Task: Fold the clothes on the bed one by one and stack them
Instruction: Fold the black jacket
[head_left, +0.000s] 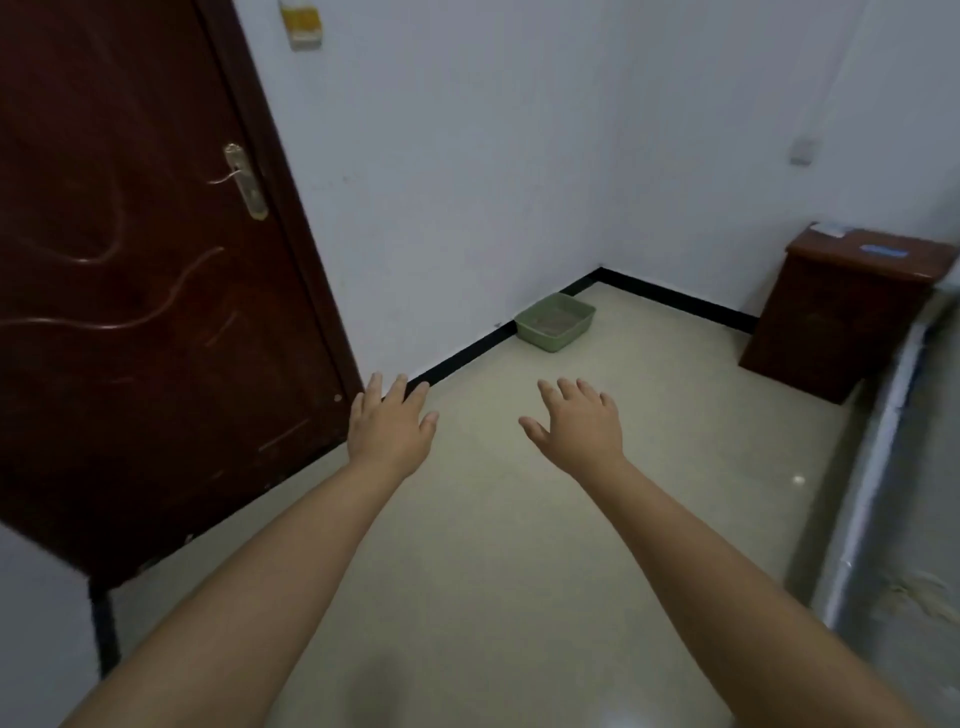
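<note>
Clothes are nowhere to be seen from where the person is looking; only a grey edge running down the right side, near to far, may be the bed (883, 467), and it is too blurred to be sure. No garment shows on that strip.

Both arms reach forward over the pale floor (493, 519). The left hand (389, 423) hangs in front of the dark door (145, 312), fingers straight and spread, holding nothing. The right hand (579, 423) is spread the same way, empty, palm down over bare floor.

If that grey edge is the bed, the work lies off to the right of both hands, and its long side runs away from the person. The right hand is the nearer of the two, though well apart from it. I would judge a turn to the right has to come first.

Far off sit a green tray (555, 322) in the corner and a brown cabinet (836, 317).
</note>
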